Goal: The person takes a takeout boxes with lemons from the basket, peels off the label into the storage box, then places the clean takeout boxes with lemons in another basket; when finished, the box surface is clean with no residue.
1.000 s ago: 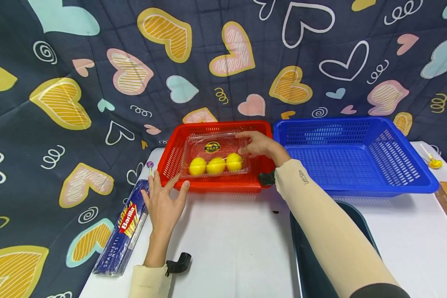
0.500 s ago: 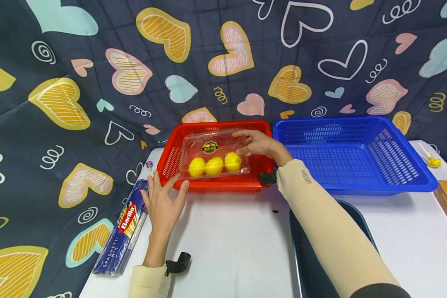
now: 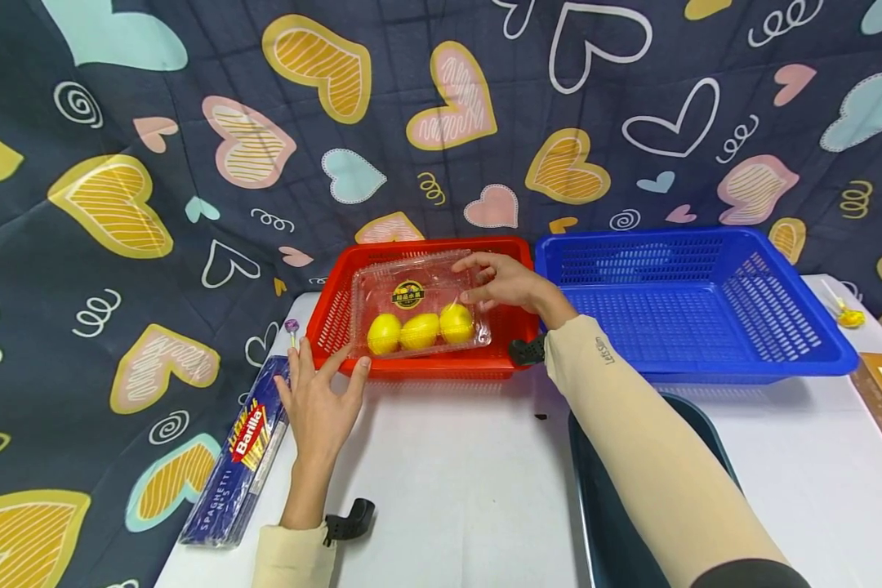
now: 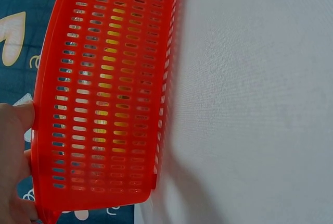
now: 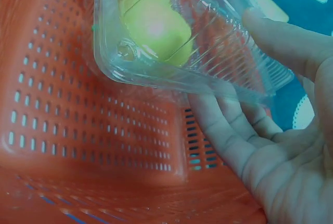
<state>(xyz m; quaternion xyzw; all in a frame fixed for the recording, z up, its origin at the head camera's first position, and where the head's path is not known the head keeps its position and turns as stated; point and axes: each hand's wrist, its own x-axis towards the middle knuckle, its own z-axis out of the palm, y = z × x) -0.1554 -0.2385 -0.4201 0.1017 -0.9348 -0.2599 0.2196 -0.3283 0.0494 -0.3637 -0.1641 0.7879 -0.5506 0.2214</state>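
In the head view, my right hand [image 3: 503, 282] grips the right end of a clear plastic fruit box [image 3: 448, 273] with three lemons [image 3: 420, 331] along its front side. The right wrist view shows the thumb on top and the other fingers under the box, which is tilted above the floor of the red basket [image 5: 93, 135]. My left hand [image 3: 323, 404] is at that basket's front left corner, fingers spread and nearly straight. Its fingertips touch the rim [image 4: 44, 78] in the left wrist view.
A blue basket [image 3: 654, 318] stands to the right of the red one. A dark bin [image 3: 617, 506] sits partly beneath my right forearm. Left of my left hand lie a spaghetti packet [image 3: 238, 457] and a lollipop [image 3: 291, 327]. A yellow-headed lollipop [image 3: 850, 318] lies far right.
My right hand has shifted slightly left with the fruit box, whose back edge has risen so the box tilts more. The left hand stays at the basket corner.
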